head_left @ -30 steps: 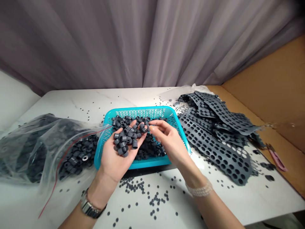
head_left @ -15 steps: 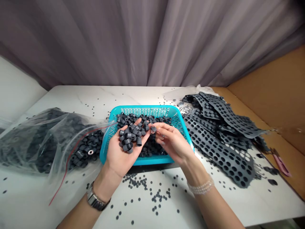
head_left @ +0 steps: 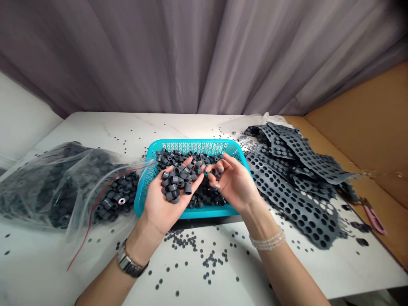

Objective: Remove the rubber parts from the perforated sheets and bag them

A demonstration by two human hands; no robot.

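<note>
Palm up, my left hand (head_left: 164,204) cups a heap of small dark grey cylindrical caps (head_left: 180,180) over the basket. Some show hollow ends. My right hand (head_left: 236,182) is beside it on the right, fingers loosely curled and apart, fingertips near the heap's right edge. Dark shapes show between those fingers; whether one is a cap in the hand or caps behind it, I cannot tell. Beneath both hands is a turquoise plastic basket (head_left: 191,213) with many more such caps in it, partly hidden by the hands.
Left of the basket lies a clear zip bag (head_left: 76,182) with a red strip, full of caps. Perforated dark rubber sheets (head_left: 296,199) are piled on the right, near pink-handled scissors (head_left: 374,219). Small black discs (head_left: 213,259) litter the white table (head_left: 255,276).
My right hand has let go of the cap it pinched; its fingers have spread and turned more palm up, slightly away from the heap. My left hand keeps the heap, almost unmoved.
</note>
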